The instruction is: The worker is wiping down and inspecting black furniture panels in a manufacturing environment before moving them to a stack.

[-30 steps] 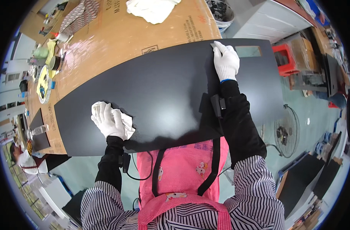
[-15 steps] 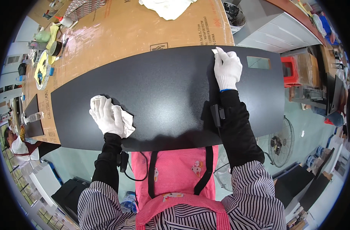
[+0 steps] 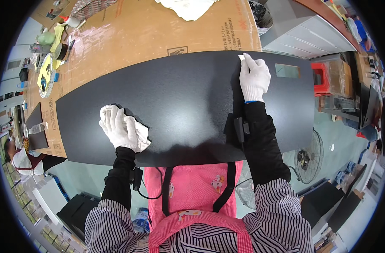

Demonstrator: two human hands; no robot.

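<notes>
A large black panel [image 3: 180, 101] with a curved far edge lies flat before me, its near edge by my waist. My left hand [image 3: 116, 126], in a white knit glove, presses a crumpled white cloth [image 3: 141, 134] onto the panel's left part, fingers together over it. Toward the far edge, right of the middle, my gloved right hand [image 3: 255, 78] pinches a small white piece [image 3: 242, 57]. Its kind is hard to make out, as the fingers cover most of it. Right of that hand, the panel has a rectangular cutout [image 3: 288, 71].
Brown cardboard [image 3: 133, 33] covers the table under the panel. Another white cloth [image 3: 188, 8] lies at the back. Bottles, a round tin [image 3: 61, 52] and a yellow-topped dish [image 3: 46, 76] stand far left. A floor fan [image 3: 308, 160] is at right; a person [image 3: 26, 162] sits at left.
The view has shifted slightly. Both hands keep nearly the same places on the panel, the left on the cloth and the right at the far edge with the small white piece.
</notes>
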